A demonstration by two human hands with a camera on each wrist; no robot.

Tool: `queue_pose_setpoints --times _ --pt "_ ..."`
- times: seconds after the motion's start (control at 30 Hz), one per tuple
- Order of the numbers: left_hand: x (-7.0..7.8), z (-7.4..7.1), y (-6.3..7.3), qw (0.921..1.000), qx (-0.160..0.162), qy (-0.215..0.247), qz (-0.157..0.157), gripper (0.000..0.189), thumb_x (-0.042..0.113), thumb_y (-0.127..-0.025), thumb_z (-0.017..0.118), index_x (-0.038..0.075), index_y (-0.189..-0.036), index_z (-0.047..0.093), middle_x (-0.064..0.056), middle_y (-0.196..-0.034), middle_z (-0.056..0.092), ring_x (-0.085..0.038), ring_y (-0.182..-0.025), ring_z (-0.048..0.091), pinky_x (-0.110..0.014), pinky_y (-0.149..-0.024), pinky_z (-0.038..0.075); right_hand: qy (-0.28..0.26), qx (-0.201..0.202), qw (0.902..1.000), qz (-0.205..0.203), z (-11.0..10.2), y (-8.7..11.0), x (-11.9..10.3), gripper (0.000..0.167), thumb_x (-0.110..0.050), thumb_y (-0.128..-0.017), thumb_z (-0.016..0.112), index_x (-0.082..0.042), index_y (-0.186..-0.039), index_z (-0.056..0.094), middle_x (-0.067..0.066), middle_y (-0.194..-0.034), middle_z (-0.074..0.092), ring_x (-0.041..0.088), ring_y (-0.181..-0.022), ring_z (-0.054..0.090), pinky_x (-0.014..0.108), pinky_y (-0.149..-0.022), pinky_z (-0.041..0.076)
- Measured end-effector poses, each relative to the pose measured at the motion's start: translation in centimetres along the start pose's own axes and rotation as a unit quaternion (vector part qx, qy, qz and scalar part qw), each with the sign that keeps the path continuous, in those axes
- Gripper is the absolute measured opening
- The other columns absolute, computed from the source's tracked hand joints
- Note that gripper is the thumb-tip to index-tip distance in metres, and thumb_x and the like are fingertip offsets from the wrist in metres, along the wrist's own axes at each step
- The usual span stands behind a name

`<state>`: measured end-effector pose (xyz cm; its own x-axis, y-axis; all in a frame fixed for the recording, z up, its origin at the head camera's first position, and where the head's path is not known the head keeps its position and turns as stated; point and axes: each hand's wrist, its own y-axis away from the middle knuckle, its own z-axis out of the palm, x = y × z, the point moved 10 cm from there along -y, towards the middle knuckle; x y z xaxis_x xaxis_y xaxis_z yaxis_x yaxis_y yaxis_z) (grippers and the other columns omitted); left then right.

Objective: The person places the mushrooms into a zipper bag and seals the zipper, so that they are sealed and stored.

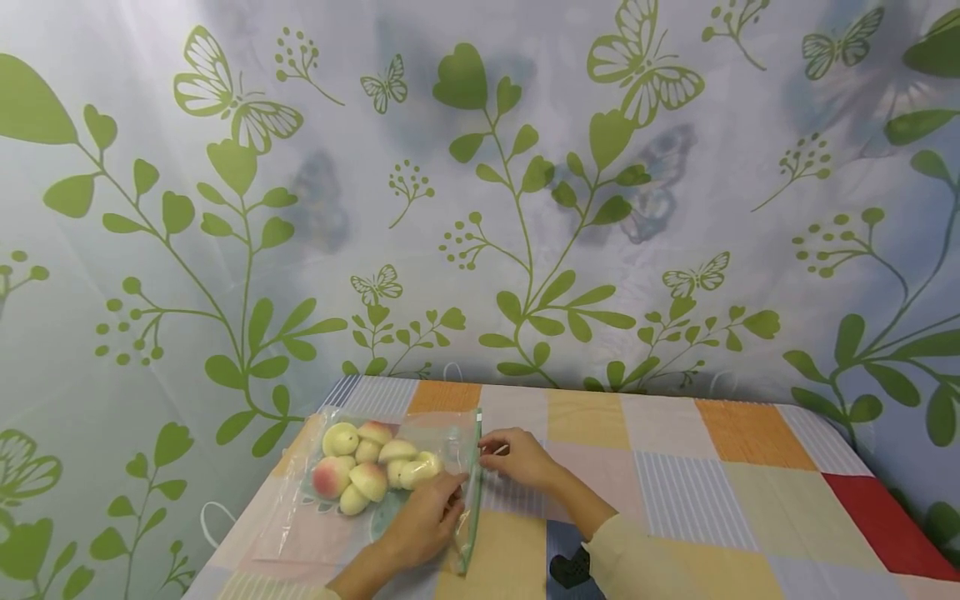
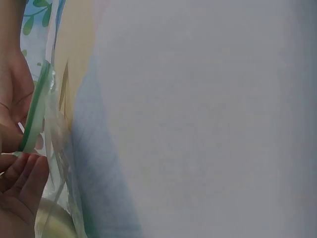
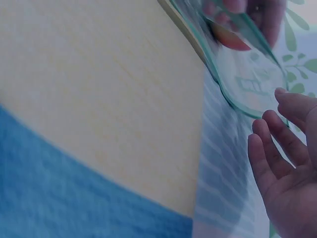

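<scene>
A clear zip bag [image 1: 408, 521] with a green zip edge lies on the table's left part. Inside it are several cream mushroom-shaped pieces [image 1: 367, 477], some with reddish caps. My left hand [image 1: 427, 518] grips the bag's near side beside the zip edge; in the left wrist view its fingers [image 2: 33, 181] curl at the plastic. At the far part of the zip edge is my right hand [image 1: 517, 457], fingers loosely bent. In the right wrist view the bag's mouth [image 3: 225, 91] gapes, and the right thumb and fingertips [image 3: 270, 116] are spread beside its end.
A patchwork cloth [image 1: 697, 508] covers the table. Behind it hangs a pale curtain [image 1: 420, 333] with green leaves and butterflies. A dark heart-shaped patch [image 1: 568, 570] shows near the right sleeve [image 1: 633, 558].
</scene>
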<state>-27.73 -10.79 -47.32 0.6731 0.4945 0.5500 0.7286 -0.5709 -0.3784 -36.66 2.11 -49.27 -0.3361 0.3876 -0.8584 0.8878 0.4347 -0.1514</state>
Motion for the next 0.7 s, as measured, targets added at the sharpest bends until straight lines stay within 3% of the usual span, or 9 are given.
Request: queue_pose_setpoints --times 0.2,0.43,0.57,0.7 --pt "0.3 0.2 0.2 0.9992 -0.02 -0.036 0.004 0.032 0.002 -0.094 0.069 -0.009 -0.125 0.065 -0.006 -0.104 0.063 -0.01 -0.091 0.063 -0.024 -0.078 0.057 0.036 0.035 0.9985 0.024 -1.6 0.4 0.4 0.031 -0.019 -0.101 0.07 -0.002 -0.127 0.071 0.005 -0.109 0.071 0.028 -0.101 0.069 0.037 -0.077 0.06" --pt "0.6 0.5 0.6 0.9983 -0.035 -0.047 0.008 0.03 0.005 -0.095 0.07 -0.007 -0.123 0.067 -0.008 -0.111 0.064 -0.014 -0.095 0.065 -0.024 -0.081 0.057 -0.029 0.036 0.9938 0.101 -1.0 -0.1 2.1 0.05 -0.031 -0.105 0.062 0.007 -0.138 0.059 0.015 -0.12 0.07 0.026 -0.097 0.071 0.037 -0.079 0.06" --pt "0.7 0.7 0.8 0.998 -0.044 -0.045 0.01 0.028 0.006 -0.096 0.07 -0.005 -0.122 0.068 -0.007 -0.113 0.064 -0.014 -0.098 0.065 -0.024 -0.083 0.057 -0.084 0.037 0.9889 0.117 -0.2 -0.9 2.5 0.049 -0.031 -0.105 0.063 0.009 -0.133 0.063 0.013 -0.111 0.073 0.025 -0.1 0.07 0.035 -0.081 0.061" --pt "0.8 0.7 0.8 0.9975 -0.049 -0.047 0.017 0.026 0.007 -0.097 0.07 -0.004 -0.12 0.069 -0.006 -0.114 0.064 -0.014 -0.098 0.064 -0.024 -0.083 0.057 -0.11 0.052 0.984 0.13 0.2 -1.5 2.7 0.043 -0.026 -0.103 0.067 0.009 -0.128 0.066 0.007 -0.101 0.073 0.021 -0.091 0.071 0.033 -0.076 0.06"
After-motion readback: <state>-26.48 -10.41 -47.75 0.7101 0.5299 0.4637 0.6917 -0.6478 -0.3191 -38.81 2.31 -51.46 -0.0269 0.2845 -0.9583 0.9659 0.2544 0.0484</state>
